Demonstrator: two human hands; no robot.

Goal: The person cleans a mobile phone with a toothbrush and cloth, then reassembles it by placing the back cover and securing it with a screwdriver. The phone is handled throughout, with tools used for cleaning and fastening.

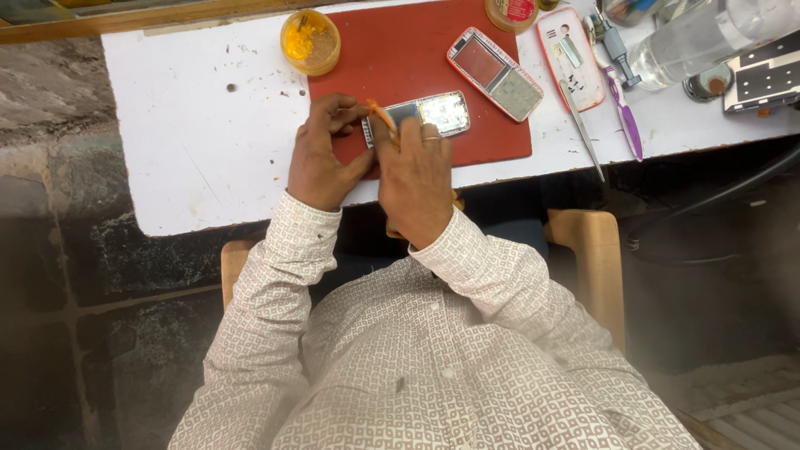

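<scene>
My left hand [321,158] steadies the opened phone [421,115] on the red mat [400,58]; its long axis runs left-right; my right hand [417,175], nearer, pinches an orange tool [382,115] at its left end.

An opened phone board [425,115] lies flat, silvery, lengthwise on the red mat; a thin orange tool [382,116] slants across its left end.
</scene>
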